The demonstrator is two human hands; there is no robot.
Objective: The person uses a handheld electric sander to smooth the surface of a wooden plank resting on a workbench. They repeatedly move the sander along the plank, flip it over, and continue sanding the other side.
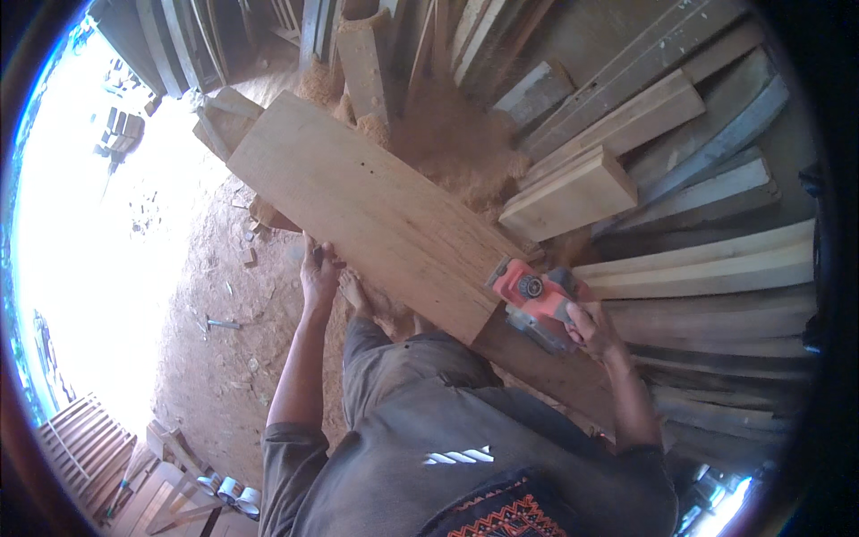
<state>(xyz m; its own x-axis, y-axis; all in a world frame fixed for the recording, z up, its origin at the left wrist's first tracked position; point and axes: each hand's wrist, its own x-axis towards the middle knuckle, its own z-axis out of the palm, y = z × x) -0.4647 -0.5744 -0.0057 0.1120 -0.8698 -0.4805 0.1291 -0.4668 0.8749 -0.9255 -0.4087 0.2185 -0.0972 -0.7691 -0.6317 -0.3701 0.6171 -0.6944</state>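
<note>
My right hand (586,328) is wrapped round the rear handle of a red and grey electric hand planer (534,291). The planer sits at the near right end of a wide wooden board (367,201), which lies slantwise in front of me. Darker rough patches mark the board's surface near the tool. By the board's near long edge is my left hand (319,268), its fingers curled; a small dark thing seems to be in them, too small to name. Beneath the board's near right end, a darker wooden plank (537,367) extends toward my right side.
Thick timber pieces (573,197) and long planks (716,259) lie along the right. Wood shavings (456,134) are heaped beyond the board. A hammer (222,324) lies on the dirt floor (197,358) at left. My bare foot (356,294) is close to the board.
</note>
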